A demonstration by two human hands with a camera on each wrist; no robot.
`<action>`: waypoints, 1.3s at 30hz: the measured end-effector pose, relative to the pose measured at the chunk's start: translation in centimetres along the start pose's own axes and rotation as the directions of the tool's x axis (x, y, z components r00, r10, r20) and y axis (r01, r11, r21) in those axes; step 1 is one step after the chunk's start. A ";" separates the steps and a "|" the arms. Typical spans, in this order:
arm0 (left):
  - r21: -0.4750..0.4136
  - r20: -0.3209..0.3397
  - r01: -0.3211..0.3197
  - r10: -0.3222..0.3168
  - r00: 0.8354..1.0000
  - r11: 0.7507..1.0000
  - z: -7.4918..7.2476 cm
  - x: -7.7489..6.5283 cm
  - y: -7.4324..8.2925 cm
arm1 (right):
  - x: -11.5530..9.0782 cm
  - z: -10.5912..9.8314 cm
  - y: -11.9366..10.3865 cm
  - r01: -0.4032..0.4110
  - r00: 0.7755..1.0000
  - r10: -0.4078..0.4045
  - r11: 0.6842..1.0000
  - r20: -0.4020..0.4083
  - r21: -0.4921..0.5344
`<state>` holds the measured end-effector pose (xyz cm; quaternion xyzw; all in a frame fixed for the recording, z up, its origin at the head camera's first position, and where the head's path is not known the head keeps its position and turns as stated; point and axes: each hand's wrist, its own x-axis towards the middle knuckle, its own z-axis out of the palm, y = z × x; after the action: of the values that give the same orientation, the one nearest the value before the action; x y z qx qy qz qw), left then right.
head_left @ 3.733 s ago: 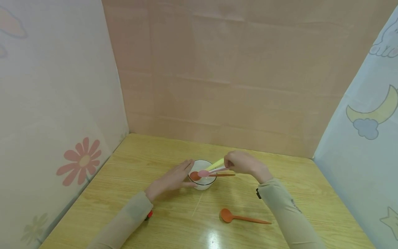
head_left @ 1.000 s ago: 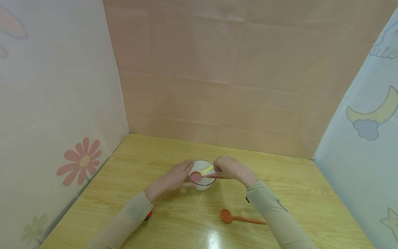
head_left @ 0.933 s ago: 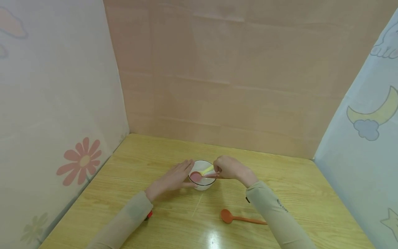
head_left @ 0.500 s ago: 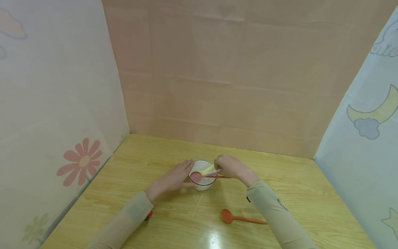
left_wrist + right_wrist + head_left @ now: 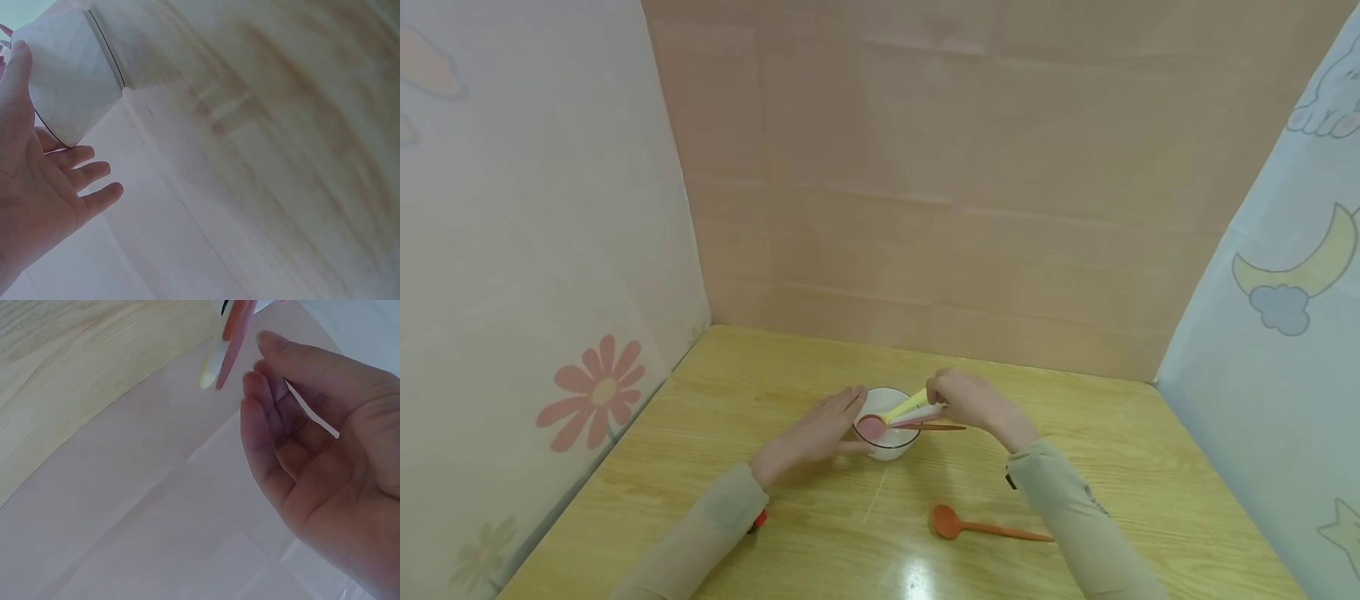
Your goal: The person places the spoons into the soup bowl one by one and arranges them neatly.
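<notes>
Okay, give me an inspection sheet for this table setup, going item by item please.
Surface: wooden table, glossy with a light glare near the front edge.
Job's things: white bowl holding a pink spoon, a yellow spoon and an orange spoon, handles sticking out to the right.
Clutter: second orange spoon lying flat in front.
Hands: left hand flat against the bowl's side; right hand open, beside the spoon handles.
Cables: nothing seen.
Surroundings: paper-covered walls with flower and moon prints.
</notes>
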<state>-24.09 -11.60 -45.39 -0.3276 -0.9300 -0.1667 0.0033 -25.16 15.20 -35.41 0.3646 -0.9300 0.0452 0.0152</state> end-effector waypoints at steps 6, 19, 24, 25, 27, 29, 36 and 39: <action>0.004 -0.014 -0.017 0.017 1.000 1.000 -0.1 -0.1 0.2 | -1.5 -0.6 1.0 -0.039 0.999 0.039 0.999 0.002 0.019; 0.029 -0.021 -0.031 0.032 0.999 0.999 0.3 0.2 -0.3 | -3.9 -0.8 2.9 -0.088 0.996 0.088 0.990 0.002 0.113; 0.012 -0.023 -0.031 0.031 0.999 0.999 0.3 0.1 -0.3 | -4.9 -0.7 3.3 -0.078 0.997 0.081 0.987 -0.019 0.142; 0.006 -0.020 -0.027 0.027 0.999 1.000 0.3 0.1 -0.3 | -5.1 -0.7 3.4 -0.073 0.997 0.077 0.987 -0.023 0.144; -0.010 -0.015 -0.018 0.018 1.000 1.000 0.2 0.0 -0.2 | -5.5 -0.6 3.4 -0.065 0.997 0.071 0.986 -0.028 0.152; -0.014 -0.013 -0.016 0.016 1.000 1.000 0.1 0.0 -0.2 | -5.8 -0.4 3.5 -0.069 0.997 0.075 0.985 -0.029 0.159; 0.004 -0.008 -0.017 0.017 1.000 1.000 -0.1 0.1 0.0 | -7.0 0.0 3.7 -0.106 0.994 0.110 0.979 -0.013 0.174; 0.005 -0.001 -0.013 0.013 1.000 1.000 -0.1 0.1 0.1 | -7.5 0.2 3.7 -0.121 0.992 0.123 0.975 -0.001 0.186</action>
<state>-24.12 -11.51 -45.28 -0.3336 -0.9282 -0.1647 0.0057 -22.15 22.98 -36.35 0.3065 -0.9422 0.1346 -0.0156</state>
